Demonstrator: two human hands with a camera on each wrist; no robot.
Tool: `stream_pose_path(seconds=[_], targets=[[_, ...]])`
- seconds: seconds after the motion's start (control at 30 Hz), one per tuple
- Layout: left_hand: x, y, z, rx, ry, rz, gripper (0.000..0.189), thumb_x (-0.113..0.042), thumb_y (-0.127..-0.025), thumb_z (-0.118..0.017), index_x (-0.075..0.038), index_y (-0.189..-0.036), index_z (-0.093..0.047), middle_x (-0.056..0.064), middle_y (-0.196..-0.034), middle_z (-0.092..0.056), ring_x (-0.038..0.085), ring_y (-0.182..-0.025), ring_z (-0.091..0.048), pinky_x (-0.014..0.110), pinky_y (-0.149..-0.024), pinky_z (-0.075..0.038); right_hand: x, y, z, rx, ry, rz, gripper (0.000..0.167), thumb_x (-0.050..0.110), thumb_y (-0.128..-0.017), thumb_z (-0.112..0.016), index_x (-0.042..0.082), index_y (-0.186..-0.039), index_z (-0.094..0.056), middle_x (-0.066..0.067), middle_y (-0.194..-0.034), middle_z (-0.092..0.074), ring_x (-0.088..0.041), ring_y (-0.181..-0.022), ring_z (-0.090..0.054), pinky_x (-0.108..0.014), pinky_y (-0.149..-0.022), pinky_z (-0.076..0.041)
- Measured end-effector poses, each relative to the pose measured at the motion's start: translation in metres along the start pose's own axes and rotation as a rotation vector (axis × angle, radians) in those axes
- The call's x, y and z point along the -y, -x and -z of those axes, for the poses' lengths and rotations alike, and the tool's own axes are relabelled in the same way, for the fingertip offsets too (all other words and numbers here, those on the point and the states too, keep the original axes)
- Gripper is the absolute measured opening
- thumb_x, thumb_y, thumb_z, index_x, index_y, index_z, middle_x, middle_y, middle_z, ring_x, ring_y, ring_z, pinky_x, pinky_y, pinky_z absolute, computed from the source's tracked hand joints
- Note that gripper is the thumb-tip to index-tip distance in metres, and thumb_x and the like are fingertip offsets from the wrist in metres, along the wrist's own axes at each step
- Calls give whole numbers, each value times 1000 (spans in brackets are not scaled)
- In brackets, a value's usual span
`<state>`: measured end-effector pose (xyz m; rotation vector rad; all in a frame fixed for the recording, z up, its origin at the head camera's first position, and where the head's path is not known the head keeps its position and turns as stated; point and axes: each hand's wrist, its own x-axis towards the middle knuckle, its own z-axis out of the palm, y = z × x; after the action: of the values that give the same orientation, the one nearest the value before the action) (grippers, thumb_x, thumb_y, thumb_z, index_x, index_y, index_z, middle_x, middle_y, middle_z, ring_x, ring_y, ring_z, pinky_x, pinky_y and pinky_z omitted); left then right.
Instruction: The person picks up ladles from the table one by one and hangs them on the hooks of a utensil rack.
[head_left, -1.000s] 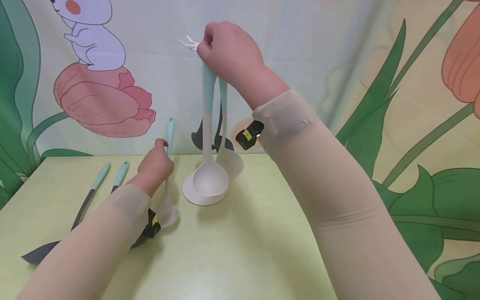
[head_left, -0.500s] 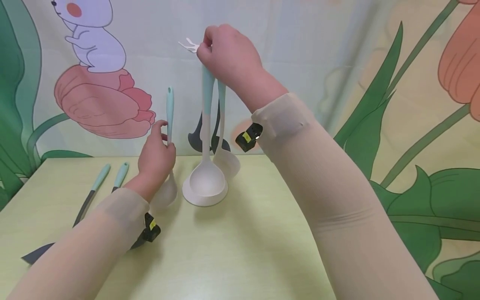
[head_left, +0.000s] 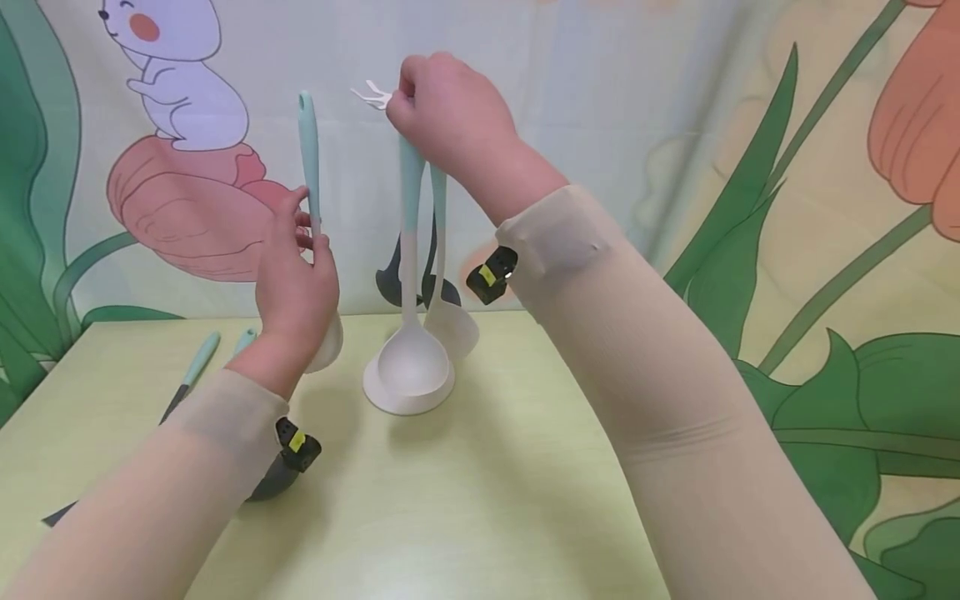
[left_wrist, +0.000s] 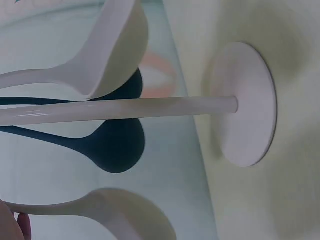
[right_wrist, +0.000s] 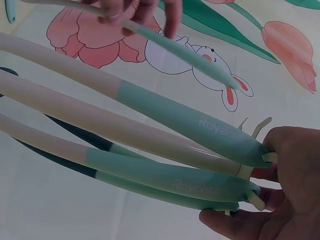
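Note:
My left hand (head_left: 294, 292) pinches the mint handle (head_left: 309, 150) of a white-headed spoon (head_left: 327, 346), lifted off the table left of a white utensil stand (head_left: 372, 393). In the left wrist view the spoon's pale head (left_wrist: 130, 210) shows along the lower edge. High on the stand, my right hand (head_left: 457, 108) grips its hooked top, and in the right wrist view its fingers (right_wrist: 217, 222) curl in around the hooks. From the stand hang a white ladle (head_left: 414, 367), a second white-headed utensil (head_left: 456, 329) and two dark-headed ones (left_wrist: 117, 147).
Two dark utensils with mint handles (head_left: 201, 357) lie at the table's left, partly hidden by my left sleeve (head_left: 172, 475). A dark rounded head (head_left: 273, 483) shows beside that wrist. Behind the table (head_left: 480, 500) hangs a printed cloth (head_left: 600, 100).
My left hand has raised the spoon from the table and shifted slightly left, so its handle now stands much higher. The right hand keeps its grip on the stand's top.

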<state>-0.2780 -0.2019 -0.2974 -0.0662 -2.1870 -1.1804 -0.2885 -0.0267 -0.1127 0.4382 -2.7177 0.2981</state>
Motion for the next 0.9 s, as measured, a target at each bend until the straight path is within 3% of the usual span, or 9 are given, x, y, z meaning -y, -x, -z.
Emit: stream_pose_path(seconds=[0.13, 0.33, 0.9], targets=[[-7, 0, 6, -31, 12, -54, 52, -13, -102, -46, -32, -150, -38, 5, -129, -53, 19, -105, -55, 38, -77, -45, 1, 0, 0, 8, 8, -5, 28, 29, -102, -37, 15, -112, -60, 2, -97, -55, -13, -83, -53, -22, -70, -47], [-14, 5, 6, -20, 2, -149, 53, -10, -101, -48, -29, -150, -41, 8, -127, -55, 18, -101, -56, 35, -80, -51, 2, 0, 2, 10, 35, -10, 32, 31, -103, -37, 15, -117, -60, 1, -102, -56, -12, -85, -54, -21, -72, -49], [-24, 9, 0, -10, -33, -261, 51, -9, -101, -50, -24, -149, -46, 12, -122, -57, 21, -98, -59, 40, -80, -57, -1, 0, 3, 14, 21, 12, 29, 30, -103, -37, 14, -114, -58, 1, -101, -56, -12, -86, -53, -24, -74, -48]])
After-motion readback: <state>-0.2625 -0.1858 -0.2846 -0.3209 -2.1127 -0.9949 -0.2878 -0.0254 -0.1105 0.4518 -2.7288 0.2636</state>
